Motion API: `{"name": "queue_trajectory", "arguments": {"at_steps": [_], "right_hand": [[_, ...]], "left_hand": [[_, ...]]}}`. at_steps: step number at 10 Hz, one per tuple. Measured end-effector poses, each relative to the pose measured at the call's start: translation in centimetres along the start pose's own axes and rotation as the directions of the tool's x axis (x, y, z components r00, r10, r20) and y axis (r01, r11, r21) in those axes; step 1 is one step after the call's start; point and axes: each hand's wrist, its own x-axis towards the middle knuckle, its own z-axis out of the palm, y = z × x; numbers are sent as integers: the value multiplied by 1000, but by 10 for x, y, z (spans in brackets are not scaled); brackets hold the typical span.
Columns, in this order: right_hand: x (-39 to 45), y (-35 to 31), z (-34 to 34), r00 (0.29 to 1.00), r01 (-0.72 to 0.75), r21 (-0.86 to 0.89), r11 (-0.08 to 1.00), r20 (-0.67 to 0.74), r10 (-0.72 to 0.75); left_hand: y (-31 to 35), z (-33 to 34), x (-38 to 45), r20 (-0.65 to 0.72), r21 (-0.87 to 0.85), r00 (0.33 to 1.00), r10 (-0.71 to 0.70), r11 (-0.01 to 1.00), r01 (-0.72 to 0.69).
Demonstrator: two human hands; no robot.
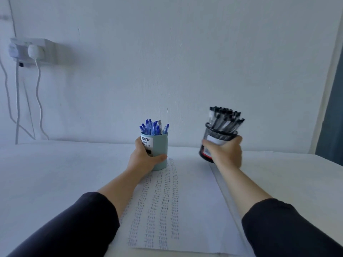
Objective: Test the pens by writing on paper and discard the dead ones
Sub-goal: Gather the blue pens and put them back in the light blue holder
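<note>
The paper [185, 191] on the table [55, 173] was already filled with test words. The blue pens' cup [160, 151] was gripped by the left hand [143, 158], the tilted black pens' holder [216, 138] by the right hand [225, 151]; probably much testing was done.

Teal pen cup [161, 147] label reading "DIY DESK ORGANIZER", paper [193, 204] filled with columns of handwritten "Test"
</note>
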Motion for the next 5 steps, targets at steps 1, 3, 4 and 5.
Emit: {"name": "queue_trajectory", "arguments": {"at_steps": [1,3,4,5], "right_hand": [[-18,-12,16,990,22,-16,1000,141,-19],[-30,-6,25,964,73,-153,986,262,-31],[-28,-1,26,951,91,-162,983,307,-38],[-19,-4,19,914,63,-136,989,407,-2]], "left_hand": [[2,-1,-1,15,5,1000,-4,1000,3],[2,0,-2,24,14,1000,9,1000,-9],[4,-2,-4,32,10,999,2,1000,-3],[10,-4,-5,41,-94,999,-18,995,21]]}}
